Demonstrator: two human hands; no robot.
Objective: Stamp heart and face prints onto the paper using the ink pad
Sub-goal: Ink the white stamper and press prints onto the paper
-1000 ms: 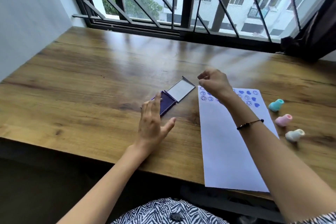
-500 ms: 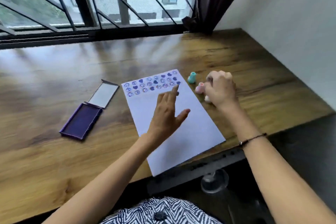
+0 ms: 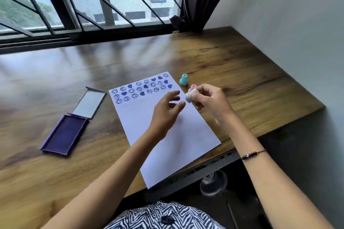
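Note:
A white sheet of paper (image 3: 167, 135) lies on the wooden table, with several blue heart and face prints in rows along its far edge. My right hand (image 3: 210, 100) holds a small white stamp (image 3: 190, 95) lifted above the paper's right edge. A pink stamp (image 3: 193, 86) shows just behind it. My left hand (image 3: 166, 113) hovers over the paper with fingers spread, close to the white stamp. The purple ink pad (image 3: 64, 135) lies open at the left, its lid (image 3: 89, 104) folded back. A teal stamp (image 3: 183, 79) stands beside the paper's far right corner.
The wooden table (image 3: 242, 72) meets a white wall on the right and a barred window at the back. A dark curtain (image 3: 201, 0) hangs in the corner. A clear glass object (image 3: 214, 184) sits below the table's near edge.
My view swung right. My left hand left the ink pad and came over the paper. My right hand went from the prints to the stamps and lifted the white one.

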